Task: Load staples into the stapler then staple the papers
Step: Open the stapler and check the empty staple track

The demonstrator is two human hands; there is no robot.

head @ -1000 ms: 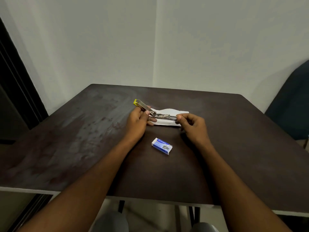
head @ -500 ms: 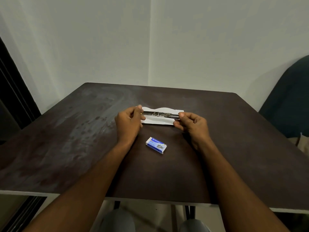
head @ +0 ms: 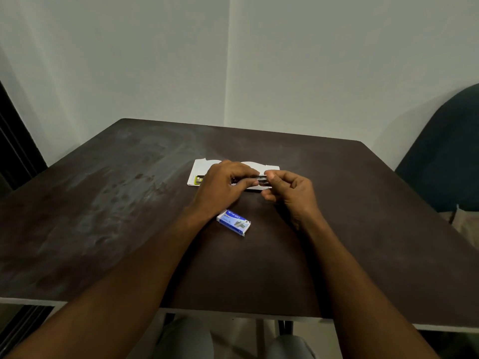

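A metal stapler [head: 260,178] with a yellow end lies flat over the white papers [head: 201,168] at the middle of the dark table [head: 103,203]. My left hand [head: 224,186] covers the stapler's middle and grips it from above. The fingertips of my right hand [head: 287,191] pinch the stapler's right end. Only the yellow tip at the left and a short silver stretch between my hands show. A blue and white staple box [head: 234,222] lies closed on the table just in front of my hands.
A dark chair [head: 440,161] stands at the table's right side. White walls meet in a corner behind the table. A dark door frame [head: 15,141] runs along the left. My knees show under the near table edge.
The stapler's top arm, raised and swung open a second ago, now lies down flat on the papers. My left hand slid right over the stapler's middle, towards my right hand.
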